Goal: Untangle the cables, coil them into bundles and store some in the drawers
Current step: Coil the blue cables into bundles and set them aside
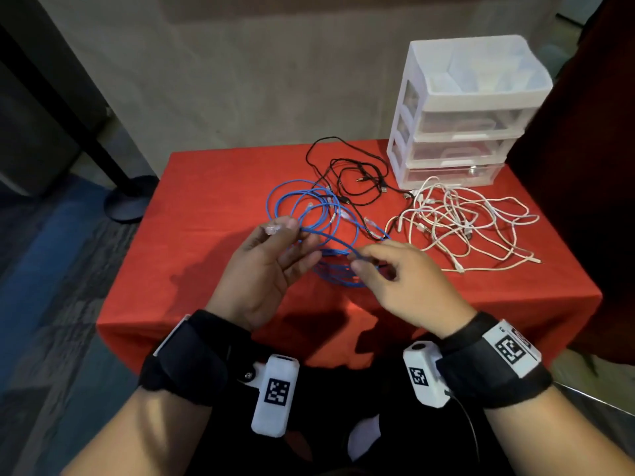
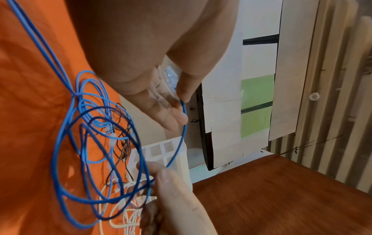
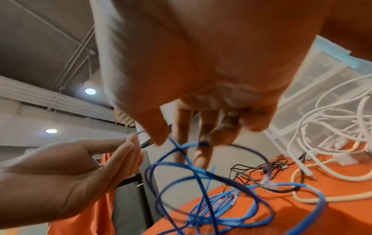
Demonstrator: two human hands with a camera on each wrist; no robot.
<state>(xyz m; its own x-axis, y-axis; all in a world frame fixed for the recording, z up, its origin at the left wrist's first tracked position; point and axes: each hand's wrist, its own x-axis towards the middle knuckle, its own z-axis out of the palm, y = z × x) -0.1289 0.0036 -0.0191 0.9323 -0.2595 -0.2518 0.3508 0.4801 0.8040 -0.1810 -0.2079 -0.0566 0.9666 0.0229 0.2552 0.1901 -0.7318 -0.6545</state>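
A blue cable (image 1: 311,206) lies in loose loops on the red tablecloth (image 1: 206,207), and part of it is lifted between my hands. My left hand (image 1: 287,235) pinches the cable's clear plug (image 1: 275,230) between thumb and fingers; the plug (image 2: 171,77) shows under the thumb in the left wrist view. My right hand (image 1: 357,260) pinches the blue cable a short way along, above a lower blue coil (image 1: 338,274). In the right wrist view blue loops (image 3: 203,176) hang below my right hand (image 3: 181,143). A black cable tangle (image 1: 357,173) overlaps the blue loops.
A heap of tangled white cables (image 1: 464,223) lies at the right, in front of a white plastic drawer unit (image 1: 460,108) at the table's back right corner. A dark post base (image 1: 129,201) stands on the floor to the left. Red cloth lies bare at the left.
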